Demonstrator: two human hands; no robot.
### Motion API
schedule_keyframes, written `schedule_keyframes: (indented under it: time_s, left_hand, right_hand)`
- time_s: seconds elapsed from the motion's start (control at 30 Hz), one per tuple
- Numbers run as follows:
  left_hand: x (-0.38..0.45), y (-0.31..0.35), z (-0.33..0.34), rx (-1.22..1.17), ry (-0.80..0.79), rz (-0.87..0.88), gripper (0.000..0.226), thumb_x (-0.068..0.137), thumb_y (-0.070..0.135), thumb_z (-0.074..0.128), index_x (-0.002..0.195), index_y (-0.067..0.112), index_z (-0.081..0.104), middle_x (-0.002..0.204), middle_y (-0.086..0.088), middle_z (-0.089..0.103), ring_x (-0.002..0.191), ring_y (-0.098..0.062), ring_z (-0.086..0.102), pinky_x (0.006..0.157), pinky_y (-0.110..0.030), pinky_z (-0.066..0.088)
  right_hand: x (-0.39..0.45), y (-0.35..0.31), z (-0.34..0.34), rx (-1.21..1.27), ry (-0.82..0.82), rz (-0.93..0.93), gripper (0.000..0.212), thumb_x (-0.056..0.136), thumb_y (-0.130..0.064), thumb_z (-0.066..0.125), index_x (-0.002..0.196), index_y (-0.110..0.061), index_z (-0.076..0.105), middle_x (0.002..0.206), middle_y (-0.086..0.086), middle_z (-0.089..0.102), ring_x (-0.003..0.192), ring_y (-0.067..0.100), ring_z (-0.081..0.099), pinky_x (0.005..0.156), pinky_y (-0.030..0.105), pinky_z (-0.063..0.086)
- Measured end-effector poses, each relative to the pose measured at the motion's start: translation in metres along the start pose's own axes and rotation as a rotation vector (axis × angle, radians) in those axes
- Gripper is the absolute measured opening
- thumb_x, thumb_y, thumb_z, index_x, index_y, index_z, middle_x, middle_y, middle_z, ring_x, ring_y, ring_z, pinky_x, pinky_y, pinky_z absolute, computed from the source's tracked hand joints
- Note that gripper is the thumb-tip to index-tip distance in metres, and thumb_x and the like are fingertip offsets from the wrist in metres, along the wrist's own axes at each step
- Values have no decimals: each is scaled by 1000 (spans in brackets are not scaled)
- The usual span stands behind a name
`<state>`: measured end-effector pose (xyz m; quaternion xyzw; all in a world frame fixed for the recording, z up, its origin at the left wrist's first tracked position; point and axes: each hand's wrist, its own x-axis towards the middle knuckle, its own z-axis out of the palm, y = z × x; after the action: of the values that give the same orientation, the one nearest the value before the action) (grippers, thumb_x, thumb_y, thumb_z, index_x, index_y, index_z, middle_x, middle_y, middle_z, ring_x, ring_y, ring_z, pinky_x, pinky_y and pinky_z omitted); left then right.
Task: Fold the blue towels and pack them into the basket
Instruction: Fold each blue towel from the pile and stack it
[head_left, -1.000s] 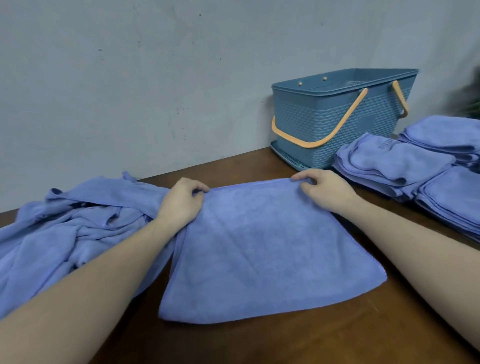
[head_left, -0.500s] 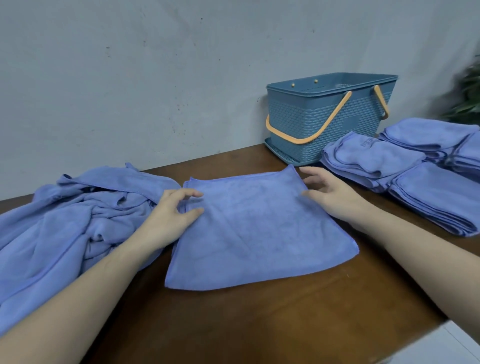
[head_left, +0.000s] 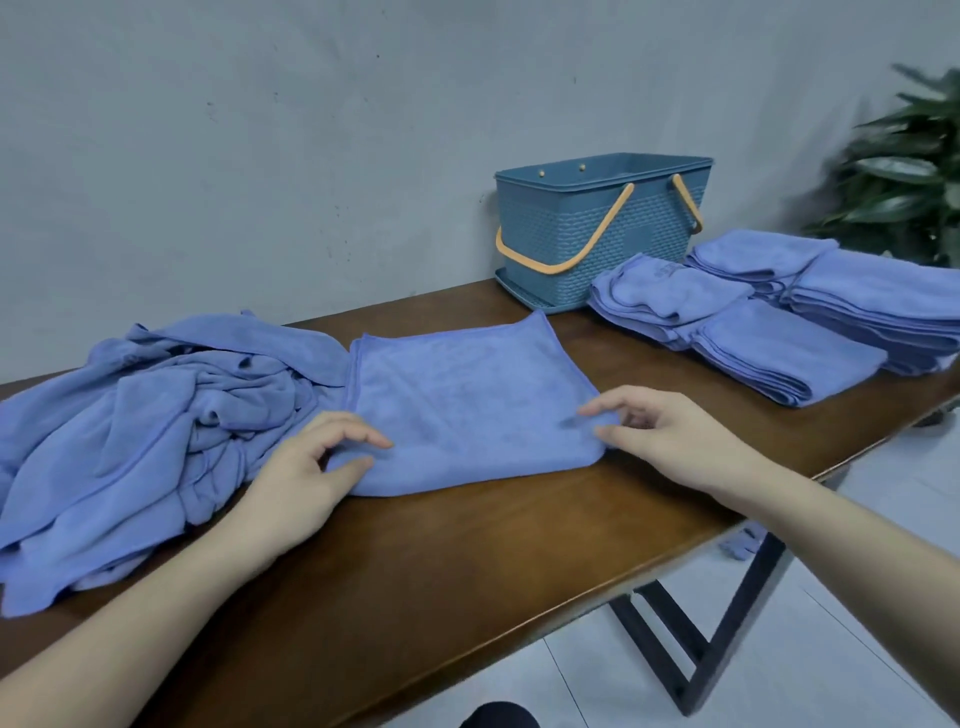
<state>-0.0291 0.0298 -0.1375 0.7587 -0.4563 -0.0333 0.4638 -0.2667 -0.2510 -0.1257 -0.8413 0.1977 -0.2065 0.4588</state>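
Note:
A blue towel (head_left: 467, 400), folded flat, lies on the brown table (head_left: 467, 561) in front of me. My left hand (head_left: 301, 483) is at its near-left corner, thumb and forefinger touching the cloth from above, slightly apart. At the near-right corner my right hand (head_left: 670, 436) touches the towel with loosely bent fingertips. Neither hand visibly has cloth between its fingers. The blue basket (head_left: 587, 244) with orange handles stands at the back against the wall. Its inside is hidden.
A heap of unfolded blue towels (head_left: 135, 436) fills the table's left side. Stacks of folded towels (head_left: 789, 322) lie on the right, next to the basket. A plant (head_left: 904, 176) stands at the far right. The table's black legs and pale floor show below right.
Both hands let go of the towel's far edge and drew back to its near corners. The towel now lies folded and shorter. My view has shifted left and back.

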Motion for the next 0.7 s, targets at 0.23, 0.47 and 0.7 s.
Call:
schedule_keyframes:
  time_s: [0.23,0.47,0.7]
  left_hand:
    - [-17,11,-1,-186,76,-99,56,90,-13,57,77,38,74,100,6,68,94,-13,60,76,-15,40]
    - [-40,25,0,-38,-28,49,53,87,-10,57,79,40,73,97,12,64,95,-11,60,83,-8,39]
    - [-46,23,-11,-32,-68,-65,32,91,10,62,91,40,73,107,9,66,101,-15,61,93,-21,41]
  right_hand:
    - [-17,-1,-5,201,127,-101,23,98,2,58,99,-19,69,83,11,59,75,19,53,75,26,46]
    - [-57,6,-6,91,102,-111,34,93,5,59,104,-26,68,79,3,51,72,18,48,71,31,37]
    - [-60,-5,-12,-29,54,-15,16,96,-14,64,105,-28,66,67,-12,62,61,7,48,58,16,36]
